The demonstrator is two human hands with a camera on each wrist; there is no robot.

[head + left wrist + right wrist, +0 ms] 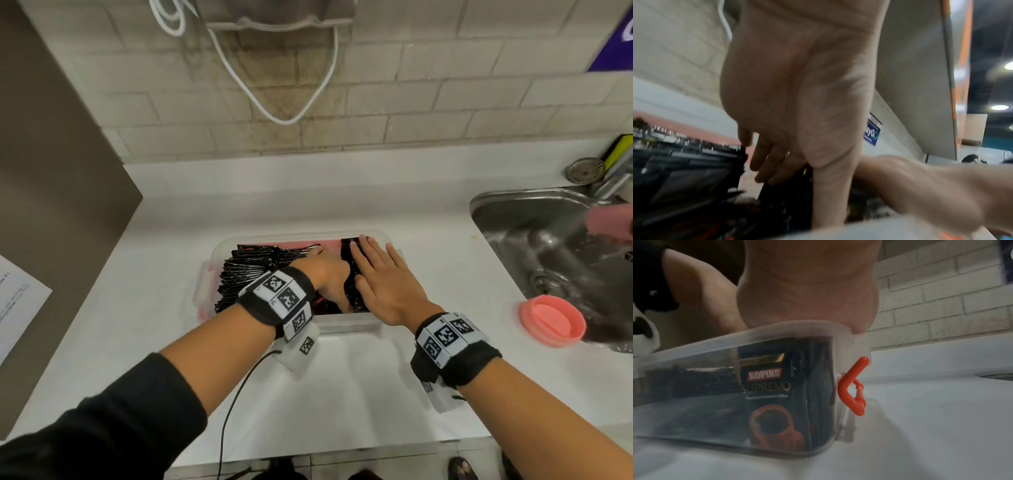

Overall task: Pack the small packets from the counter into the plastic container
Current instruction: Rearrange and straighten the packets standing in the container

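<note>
A clear plastic container (pixel 346 325) with red latches stands on the white counter (pixel 342 394), nearly full of black coffee packets. One row (pixel 246 270) leans at its left end, and another group (pixel 349 253) stands upright at its right end. My left hand (pixel 329 274) reaches down between the two groups, fingers straight against the packets (pixel 684 170). My right hand (pixel 376 270) lies flat with straight fingers on top of the right group. The right wrist view shows a packet (pixel 766 386) through the container wall (pixel 694 386), with a red latch (pixel 851 391) beside it.
A steel sink (pixel 513 212) lies to the right, a pink round lid (pixel 551 320) on the counter at its near edge. A printed sheet (pixel 17 308) lies at the far left. A white cable (pixel 284 116) loops down the brick wall behind.
</note>
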